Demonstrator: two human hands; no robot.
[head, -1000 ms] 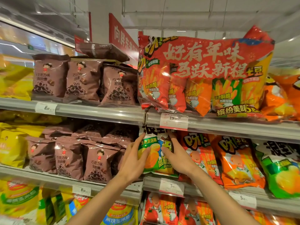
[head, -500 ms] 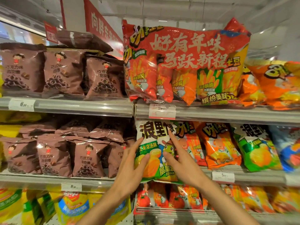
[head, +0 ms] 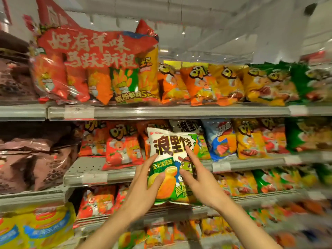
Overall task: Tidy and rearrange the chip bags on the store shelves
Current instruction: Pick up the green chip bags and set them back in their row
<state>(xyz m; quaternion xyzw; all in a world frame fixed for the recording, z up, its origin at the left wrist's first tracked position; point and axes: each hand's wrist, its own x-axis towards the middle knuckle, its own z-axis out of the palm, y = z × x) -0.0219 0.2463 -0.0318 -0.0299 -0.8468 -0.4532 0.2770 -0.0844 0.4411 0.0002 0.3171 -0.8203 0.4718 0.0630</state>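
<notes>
Chip bag [head: 170, 166], white-green, upright before the middle shelf [head: 86, 177]; I see left hand [head: 143, 187] and right hand [head: 197, 180] fingers grasping it.

Bare forearms, no sleeves — left hand [head: 143, 187], right hand [head: 199, 182]

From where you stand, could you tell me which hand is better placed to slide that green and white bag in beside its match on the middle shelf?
Right, I think. Both hands hold the green and white bag, but the matching bag stands behind it toward the right, on the side of the right hand; the left hand would have to cross over.
</notes>
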